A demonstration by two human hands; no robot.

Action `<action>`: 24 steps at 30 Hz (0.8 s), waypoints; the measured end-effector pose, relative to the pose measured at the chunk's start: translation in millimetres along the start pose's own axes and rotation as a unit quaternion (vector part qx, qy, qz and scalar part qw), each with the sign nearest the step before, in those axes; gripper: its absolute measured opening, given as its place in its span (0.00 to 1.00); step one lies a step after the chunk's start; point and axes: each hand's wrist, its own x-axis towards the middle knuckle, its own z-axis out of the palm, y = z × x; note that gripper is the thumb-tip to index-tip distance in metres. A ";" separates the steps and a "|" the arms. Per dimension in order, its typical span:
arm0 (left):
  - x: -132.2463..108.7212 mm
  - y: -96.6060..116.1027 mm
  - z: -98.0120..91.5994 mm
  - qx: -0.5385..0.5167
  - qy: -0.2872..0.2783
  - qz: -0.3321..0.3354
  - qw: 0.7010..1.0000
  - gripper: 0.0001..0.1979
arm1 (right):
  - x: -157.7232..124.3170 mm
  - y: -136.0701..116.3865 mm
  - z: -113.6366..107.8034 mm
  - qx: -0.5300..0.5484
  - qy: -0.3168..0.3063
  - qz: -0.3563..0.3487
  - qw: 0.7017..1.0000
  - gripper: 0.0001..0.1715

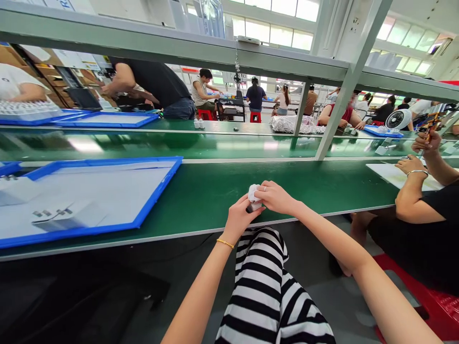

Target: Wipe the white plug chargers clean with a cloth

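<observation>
A small white object (254, 197), crumpled like tissue or foam around a dark lower end, sits just above the front edge of the green workbench (322, 191). My left hand (241, 218), with a thin gold bracelet at the wrist, grips it from below. My right hand (275, 197) pinches it from the right with its fingertips. The fingers hide much of the object, so its exact kind cannot be told. Both hands hang over the bench edge, above my black-and-white striped trousers (265, 291).
A blue-rimmed tray (158, 191) holding clear plastic sheets lies on the bench to my left. At my right, a co-worker's hands (412, 165) hold a tool above a white sheet (401, 177). A red stool (423, 296) stands below. A shelf rail (179, 48) crosses overhead.
</observation>
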 end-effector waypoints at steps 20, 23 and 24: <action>-9.5 2.7 -1.8 -0.015 -0.009 0.001 1.000 0.14 | -2.0 -6.8 -8.8 0.064 -0.015 0.008 0.998 0.09; -10.6 2.3 -1.4 -0.012 -0.015 0.012 1.000 0.16 | -7.8 -8.3 -2.1 0.136 0.037 0.068 0.988 0.10; -10.9 2.2 -1.7 -0.012 -0.016 0.016 1.000 0.17 | -10.6 -8.5 0.7 0.169 0.064 0.100 0.978 0.11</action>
